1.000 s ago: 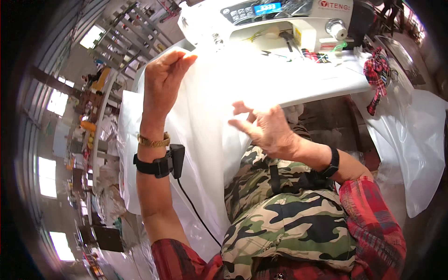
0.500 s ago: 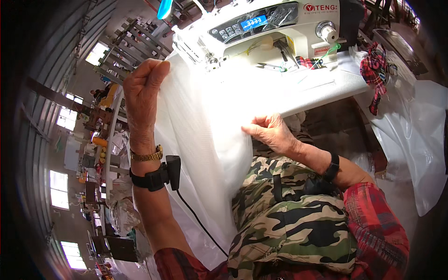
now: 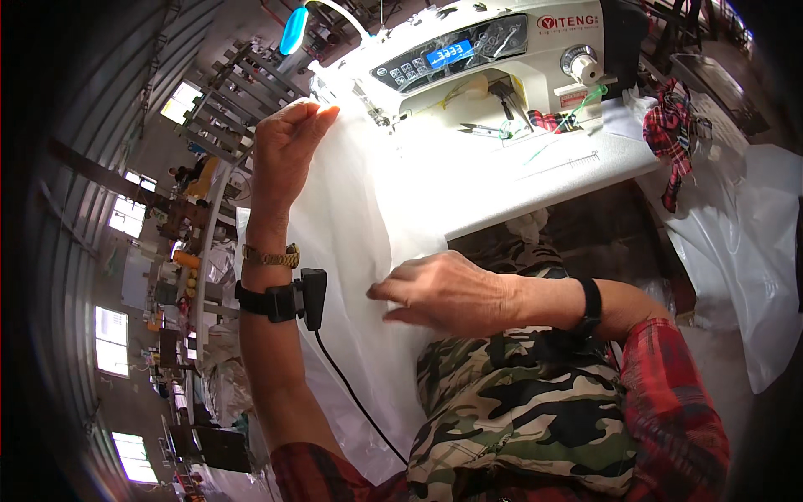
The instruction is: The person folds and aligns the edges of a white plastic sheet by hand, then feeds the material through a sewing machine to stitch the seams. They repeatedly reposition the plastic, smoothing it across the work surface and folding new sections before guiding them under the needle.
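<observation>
My left hand is raised and grips the upper edge of a thin white fabric sheet, close to the needle end of a white sewing machine. My right hand pinches the same sheet lower down, over my lap, with its fingers pointing left. The sheet hangs stretched between both hands and drapes down over my camouflage-patterned clothing. A gold bracelet and a black strapped device with a cable sit on my left wrist. A black band is on my right wrist.
The white machine table runs behind the sheet. A red plaid cloth piece hangs off its right end, above more white material piled at the right. Racks, shelves and windows of a workshop fill the left side.
My left hand has lifted the sheet's edge up toward the machine. My right hand has moved left and down and closed on the sheet near my lap.
</observation>
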